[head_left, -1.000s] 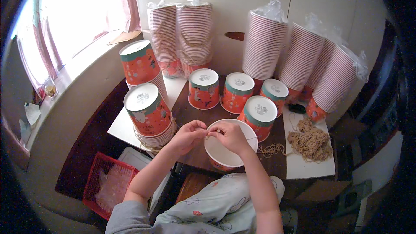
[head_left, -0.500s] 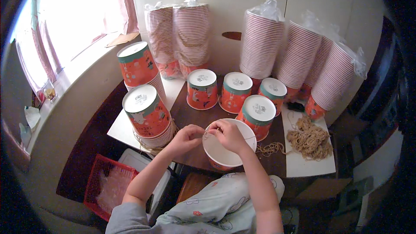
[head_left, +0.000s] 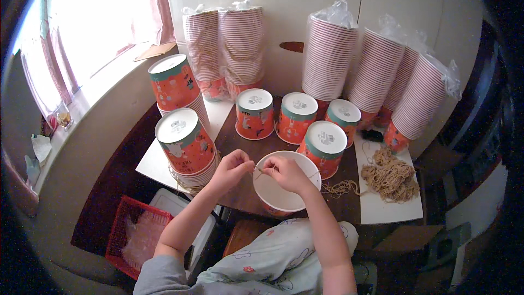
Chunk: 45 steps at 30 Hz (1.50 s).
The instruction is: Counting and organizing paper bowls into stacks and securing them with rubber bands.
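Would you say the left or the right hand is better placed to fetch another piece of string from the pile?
Probably the right hand: the string pile lies on its side, past the open cup, while the left hand would have to cross over it.

An open paper bucket (head_left: 284,186) is set at the table's (head_left: 240,131) near edge. Over its rim at nine o'clock the left hand (head_left: 232,168) is held; the right hand (head_left: 286,173) is placed above its opening. Four upturned buckets (head_left: 297,123) are ranged at twelve o'clock, two bucket stacks (head_left: 183,131) at ten o'clock. A cord pile (head_left: 390,177) is laid at three o'clock. Wrapped bucket columns (head_left: 327,54) are lined behind.
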Each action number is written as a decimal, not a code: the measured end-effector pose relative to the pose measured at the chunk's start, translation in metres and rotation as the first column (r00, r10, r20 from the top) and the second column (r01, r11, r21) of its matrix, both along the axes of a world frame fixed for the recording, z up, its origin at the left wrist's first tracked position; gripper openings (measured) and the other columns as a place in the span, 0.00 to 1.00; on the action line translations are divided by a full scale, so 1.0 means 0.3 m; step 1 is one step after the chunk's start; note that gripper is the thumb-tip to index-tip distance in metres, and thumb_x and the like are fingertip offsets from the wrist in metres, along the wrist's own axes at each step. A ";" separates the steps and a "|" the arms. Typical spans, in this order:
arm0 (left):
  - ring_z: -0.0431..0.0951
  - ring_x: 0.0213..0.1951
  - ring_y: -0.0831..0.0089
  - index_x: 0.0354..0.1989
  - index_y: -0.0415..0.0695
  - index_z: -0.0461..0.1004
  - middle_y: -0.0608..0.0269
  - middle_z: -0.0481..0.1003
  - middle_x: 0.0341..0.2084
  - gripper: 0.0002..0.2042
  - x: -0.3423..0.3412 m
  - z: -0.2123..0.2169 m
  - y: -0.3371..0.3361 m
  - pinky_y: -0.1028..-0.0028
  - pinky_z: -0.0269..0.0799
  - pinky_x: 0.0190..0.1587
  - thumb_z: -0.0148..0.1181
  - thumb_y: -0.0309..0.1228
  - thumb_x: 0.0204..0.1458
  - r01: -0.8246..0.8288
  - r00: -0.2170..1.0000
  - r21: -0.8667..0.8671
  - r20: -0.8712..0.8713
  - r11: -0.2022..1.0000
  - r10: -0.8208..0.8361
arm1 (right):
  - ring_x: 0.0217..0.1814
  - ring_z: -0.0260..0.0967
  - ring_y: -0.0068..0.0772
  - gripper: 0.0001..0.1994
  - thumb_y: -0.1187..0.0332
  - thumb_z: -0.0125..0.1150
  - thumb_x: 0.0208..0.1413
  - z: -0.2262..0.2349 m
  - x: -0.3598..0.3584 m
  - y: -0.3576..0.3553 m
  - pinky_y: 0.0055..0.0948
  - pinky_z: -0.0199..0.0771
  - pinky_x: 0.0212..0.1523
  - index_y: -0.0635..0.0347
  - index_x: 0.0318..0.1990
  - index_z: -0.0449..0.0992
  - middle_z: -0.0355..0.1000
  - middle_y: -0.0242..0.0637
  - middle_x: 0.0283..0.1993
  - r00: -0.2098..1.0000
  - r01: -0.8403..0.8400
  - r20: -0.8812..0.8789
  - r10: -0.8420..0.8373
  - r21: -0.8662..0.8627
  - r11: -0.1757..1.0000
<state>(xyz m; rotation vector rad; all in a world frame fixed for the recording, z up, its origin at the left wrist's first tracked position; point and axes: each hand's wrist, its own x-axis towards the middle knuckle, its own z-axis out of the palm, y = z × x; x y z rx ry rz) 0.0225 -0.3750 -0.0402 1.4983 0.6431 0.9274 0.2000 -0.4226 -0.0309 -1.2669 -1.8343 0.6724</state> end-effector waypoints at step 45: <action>0.65 0.27 0.86 0.31 0.39 0.68 0.72 0.68 0.24 0.05 0.031 -0.009 -0.038 0.86 0.61 0.29 0.52 0.28 0.49 -0.018 0.997 -0.045 -0.080 0.999 0.015 | 0.29 0.68 0.36 0.05 0.71 0.50 0.49 -0.026 0.005 0.007 0.31 0.65 0.31 0.63 0.30 0.67 0.69 0.41 0.25 0.990 -0.022 -0.139 0.026 0.030 0.999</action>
